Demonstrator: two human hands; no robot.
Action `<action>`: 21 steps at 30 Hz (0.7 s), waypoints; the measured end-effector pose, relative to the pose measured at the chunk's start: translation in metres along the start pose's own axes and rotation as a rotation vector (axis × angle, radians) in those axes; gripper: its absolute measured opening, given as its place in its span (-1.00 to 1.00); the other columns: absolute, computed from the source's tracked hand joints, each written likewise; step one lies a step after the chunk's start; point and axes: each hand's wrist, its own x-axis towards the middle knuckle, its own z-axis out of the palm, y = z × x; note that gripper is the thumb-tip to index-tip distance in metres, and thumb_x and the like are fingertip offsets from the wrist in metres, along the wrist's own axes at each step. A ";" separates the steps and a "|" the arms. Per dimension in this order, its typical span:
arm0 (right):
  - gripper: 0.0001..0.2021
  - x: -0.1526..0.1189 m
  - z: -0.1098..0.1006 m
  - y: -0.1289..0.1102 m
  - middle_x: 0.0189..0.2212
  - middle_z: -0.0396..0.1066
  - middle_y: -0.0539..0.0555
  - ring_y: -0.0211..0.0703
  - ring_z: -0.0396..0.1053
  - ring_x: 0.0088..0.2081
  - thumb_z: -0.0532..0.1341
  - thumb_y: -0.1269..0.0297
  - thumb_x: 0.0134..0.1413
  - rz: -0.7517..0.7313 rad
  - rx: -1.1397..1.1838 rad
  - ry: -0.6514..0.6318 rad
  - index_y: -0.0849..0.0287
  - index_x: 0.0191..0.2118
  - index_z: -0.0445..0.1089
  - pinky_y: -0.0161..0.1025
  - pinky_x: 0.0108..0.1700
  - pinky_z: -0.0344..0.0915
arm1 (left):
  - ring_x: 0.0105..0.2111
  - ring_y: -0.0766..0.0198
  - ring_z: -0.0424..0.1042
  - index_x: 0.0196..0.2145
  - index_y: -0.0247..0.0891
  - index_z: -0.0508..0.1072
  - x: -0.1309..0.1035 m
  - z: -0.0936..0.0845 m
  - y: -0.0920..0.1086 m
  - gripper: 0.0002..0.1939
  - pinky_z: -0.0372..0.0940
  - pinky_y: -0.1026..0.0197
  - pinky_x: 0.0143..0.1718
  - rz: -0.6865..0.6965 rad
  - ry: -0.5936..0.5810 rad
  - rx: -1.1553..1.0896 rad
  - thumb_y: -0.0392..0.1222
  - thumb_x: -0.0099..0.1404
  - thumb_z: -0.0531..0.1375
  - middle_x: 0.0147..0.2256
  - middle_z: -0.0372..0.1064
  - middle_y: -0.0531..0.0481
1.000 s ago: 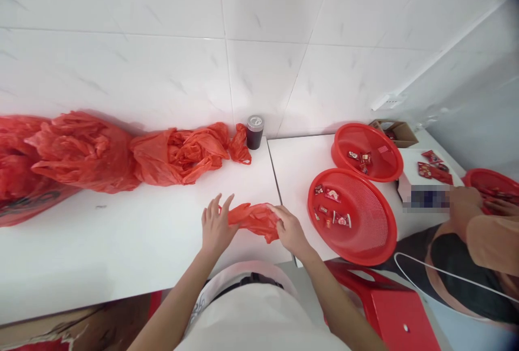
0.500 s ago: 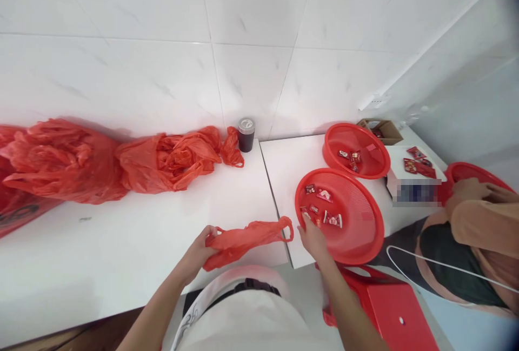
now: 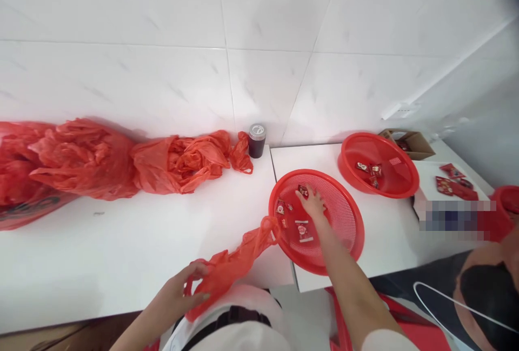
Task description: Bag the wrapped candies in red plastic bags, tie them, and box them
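My left hand (image 3: 188, 289) is closed on the lower end of a crumpled red plastic bag (image 3: 231, 264), thumb and fingers around its edge. The bag's looped handle (image 3: 271, 227) lies against the rim of a round red plastic basket (image 3: 356, 232). Inside that basket my right hand (image 3: 313, 206) reaches down with its fingers apart, over the far side, covering part of the contents. By its fingertips is a small dark wrapped candy (image 3: 303, 191). Several other wrapped candies lie in the basket, among them a red-and-white one (image 3: 304, 231).
A second red basket (image 3: 379, 189) with a few candies stands behind right, near a cardboard box (image 3: 421, 145). Piles of red bags (image 3: 97, 161) and a dark can-shaped cup (image 3: 257, 141) line the wall. A co-worker sits at right, near red packets (image 3: 456, 182).
My right hand has moved from the near basket's left rim into its far side. That basket has shifted left, up to the bag. My left hand has drawn the bag down toward my body.
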 end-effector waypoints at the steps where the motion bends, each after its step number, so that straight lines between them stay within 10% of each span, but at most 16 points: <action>1: -0.26 0.004 0.006 0.000 0.35 -0.13 0.27 0.47 -0.17 0.31 0.03 -0.29 0.08 -0.014 -0.019 -0.025 -0.08 0.32 0.05 0.47 0.13 -0.13 | -0.20 0.12 0.39 -0.33 -0.14 0.44 0.000 0.001 -0.005 -0.82 0.29 0.18 -0.16 -0.021 0.036 0.047 -0.13 0.05 0.27 -0.20 0.44 0.01; 11: -0.47 -0.058 0.055 0.028 0.34 -0.09 0.14 0.39 -0.23 0.30 0.15 0.06 0.16 -0.548 -0.372 -0.065 -0.18 0.25 0.17 0.42 0.16 -0.18 | -0.53 0.26 0.29 -0.39 -0.16 0.32 0.025 -0.003 -0.005 -0.68 0.21 0.26 -0.46 -0.101 0.413 -0.031 0.15 0.18 0.16 -0.53 0.32 0.12; 17: -0.62 -0.024 0.042 0.024 0.19 0.15 0.23 0.18 0.12 0.11 0.13 0.31 0.15 -0.475 -0.137 -0.042 -0.02 0.08 0.39 0.18 0.13 0.02 | -0.43 0.29 0.37 -0.44 -0.16 0.16 0.035 0.010 0.002 -0.75 0.27 0.28 -0.48 -0.026 0.476 -0.183 -0.07 0.09 0.20 -0.10 0.42 -0.01; 21: -0.69 -0.001 0.026 0.010 0.06 0.25 0.27 0.06 0.29 -0.07 0.11 0.29 0.14 -0.377 0.002 -0.014 0.14 -0.04 0.45 0.03 -0.01 0.20 | -0.46 0.30 0.34 -0.48 -0.18 0.21 0.040 0.012 -0.005 -0.88 0.26 0.30 -0.52 -0.014 0.442 -0.134 -0.20 0.03 0.14 -0.18 0.44 0.01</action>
